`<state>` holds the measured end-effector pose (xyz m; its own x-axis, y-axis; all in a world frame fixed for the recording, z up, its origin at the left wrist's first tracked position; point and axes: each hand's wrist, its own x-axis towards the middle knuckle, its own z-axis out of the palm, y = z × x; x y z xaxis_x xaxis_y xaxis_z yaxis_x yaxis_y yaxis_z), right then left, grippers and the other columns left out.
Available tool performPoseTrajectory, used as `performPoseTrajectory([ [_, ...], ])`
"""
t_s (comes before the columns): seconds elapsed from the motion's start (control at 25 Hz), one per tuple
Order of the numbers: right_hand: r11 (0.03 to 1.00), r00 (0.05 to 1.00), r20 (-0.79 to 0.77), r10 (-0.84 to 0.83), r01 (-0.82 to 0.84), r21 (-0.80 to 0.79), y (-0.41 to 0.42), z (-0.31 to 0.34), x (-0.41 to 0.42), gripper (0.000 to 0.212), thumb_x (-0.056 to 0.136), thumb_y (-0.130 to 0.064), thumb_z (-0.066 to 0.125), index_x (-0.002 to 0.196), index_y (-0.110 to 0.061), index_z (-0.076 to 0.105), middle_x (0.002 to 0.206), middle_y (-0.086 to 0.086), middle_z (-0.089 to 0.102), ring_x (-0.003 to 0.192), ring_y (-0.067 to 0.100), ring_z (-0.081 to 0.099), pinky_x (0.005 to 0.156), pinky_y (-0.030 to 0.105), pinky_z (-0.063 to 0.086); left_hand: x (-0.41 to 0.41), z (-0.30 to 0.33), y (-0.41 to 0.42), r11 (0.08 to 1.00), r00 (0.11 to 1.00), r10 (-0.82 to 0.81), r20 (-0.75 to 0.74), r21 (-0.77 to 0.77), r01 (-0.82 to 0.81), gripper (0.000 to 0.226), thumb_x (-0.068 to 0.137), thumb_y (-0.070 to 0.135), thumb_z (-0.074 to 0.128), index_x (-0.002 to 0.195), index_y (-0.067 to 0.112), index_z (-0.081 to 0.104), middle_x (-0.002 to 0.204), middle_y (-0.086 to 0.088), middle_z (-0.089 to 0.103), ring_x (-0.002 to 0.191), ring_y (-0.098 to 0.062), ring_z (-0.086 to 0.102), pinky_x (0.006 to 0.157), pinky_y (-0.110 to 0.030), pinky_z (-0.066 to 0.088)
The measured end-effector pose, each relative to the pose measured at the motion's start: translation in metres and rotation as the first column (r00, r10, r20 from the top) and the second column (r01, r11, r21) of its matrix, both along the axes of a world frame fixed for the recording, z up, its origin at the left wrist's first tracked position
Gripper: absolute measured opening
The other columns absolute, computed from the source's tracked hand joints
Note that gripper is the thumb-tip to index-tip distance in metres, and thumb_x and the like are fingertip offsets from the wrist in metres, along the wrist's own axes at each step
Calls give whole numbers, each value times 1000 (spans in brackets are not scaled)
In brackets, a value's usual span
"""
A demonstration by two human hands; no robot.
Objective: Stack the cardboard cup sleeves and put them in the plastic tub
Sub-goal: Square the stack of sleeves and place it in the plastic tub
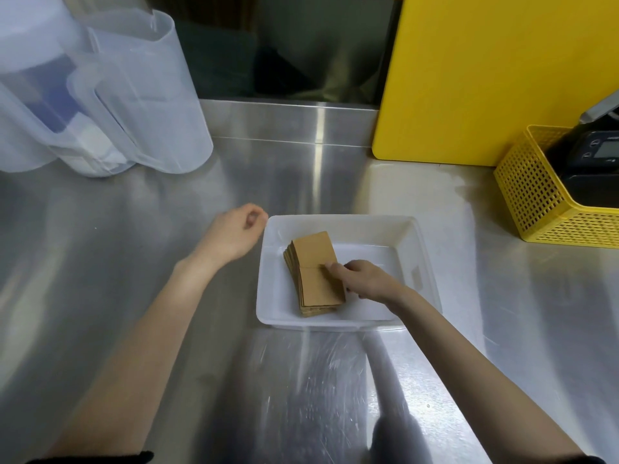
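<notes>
The near right rim of the plastic tub (pixel 268 306) is covered by the right hand (pixel 365 279) and its forearm. The right edge of the stack of cardboard sleeves (pixel 313 269) is hidden under that hand's fingertips; the sleeve count cannot be told. The clear jugs (pixel 100 95) are cut off by the left edge and blurred. The yellow basket (pixel 536 195) is cropped at the right, and the display of the black device (pixel 596 152) inside cannot be read.

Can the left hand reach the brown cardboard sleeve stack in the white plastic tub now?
Probably yes. The left hand hovers empty beside the white plastic tub, whose top is open, and the stack of brown cardboard sleeves lies near that side. Only the right hand touches its other edge.
</notes>
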<state>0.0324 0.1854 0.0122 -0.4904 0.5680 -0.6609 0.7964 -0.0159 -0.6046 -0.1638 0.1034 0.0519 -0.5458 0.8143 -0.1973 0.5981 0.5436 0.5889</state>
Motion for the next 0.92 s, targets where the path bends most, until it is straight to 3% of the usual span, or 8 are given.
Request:
performPoseTrajectory([
  [0.08, 998, 998, -51, -29, 26, -62, -1, -1, -4, 65, 87, -53, 40, 135, -9, 38, 130, 9, 51, 117, 25, 50, 89, 33, 41, 6, -10, -14, 998, 991, 8, 131, -64, 0, 39, 92, 33, 37, 124, 16, 48, 124, -9, 58, 88, -27, 61, 62, -29, 53],
  [0.16, 993, 996, -85, -38, 28, -116, -3, -2, -9, 57, 89, -48, 41, 135, -14, 36, 133, 6, 49, 119, 25, 49, 91, 34, 45, 13, -19, -23, 996, 973, 7, 231, -84, 12, 44, 92, 35, 38, 132, 20, 40, 131, -8, 54, 87, -20, 58, 43, -16, 51],
  [0.36, 990, 992, -99, -78, 65, -122, -7, -1, -17, 42, 91, -41, 41, 121, -11, 48, 110, 4, 52, 99, 21, 52, 88, 36, 52, 22, -26, -29, 999, 934, 47, 354, -3, -50, 45, 92, 27, 40, 136, 24, 34, 128, -8, 57, 82, -19, 58, 47, -12, 52],
  [0.56, 990, 993, -83, -81, 70, -124, -21, 2, -27, 40, 92, -38, 40, 120, -10, 45, 112, 6, 50, 98, 21, 51, 84, 37, 56, 29, -29, -33, 994, 926, 87, 367, 36, -107, 44, 92, 27, 37, 136, 31, 33, 124, -3, 57, 69, -6, 55, 40, -12, 50],
  [0.68, 996, 997, -59, -52, 47, -78, -34, 1, -43, 45, 92, -37, 38, 124, -6, 42, 119, 12, 51, 105, 27, 52, 90, 42, 53, 31, -29, -35, 992, 926, 89, 367, 47, -114, 44, 93, 27, 36, 136, 33, 33, 115, 3, 55, 75, -12, 57, 48, -17, 54],
  [0.76, 999, 998, -34, -47, 47, -7, -42, -5, -54, 47, 92, -37, 37, 124, -2, 40, 127, 18, 48, 113, 34, 51, 95, 43, 48, 31, -29, -35, 992, 932, 93, 349, 47, -117, 43, 93, 27, 36, 135, 33, 34, 112, 5, 56, 90, -22, 59, 64, -27, 59],
  [0.84, 998, 998, -6, -58, 58, 38, -48, -7, -61, 48, 93, -35, 34, 124, 1, 37, 133, 22, 42, 118, 37, 46, 100, 41, 39, 32, -32, -34, 994, 953, 94, 290, 26, -106, 43, 93, 27, 34, 135, 33, 34, 122, -1, 60, 111, -29, 55, 89, -34, 50],
  [0.92, 996, 998, 5, -67, 67, 53, -50, -9, -63, 49, 94, -35, 33, 126, 2, 35, 135, 22, 39, 122, 38, 42, 102, 40, 34, 32, -34, -34, 995, 960, 96, 263, 4, -101, 43, 94, 28, 33, 136, 33, 32, 130, -3, 57, 122, -28, 49, 96, -31, 38],
])
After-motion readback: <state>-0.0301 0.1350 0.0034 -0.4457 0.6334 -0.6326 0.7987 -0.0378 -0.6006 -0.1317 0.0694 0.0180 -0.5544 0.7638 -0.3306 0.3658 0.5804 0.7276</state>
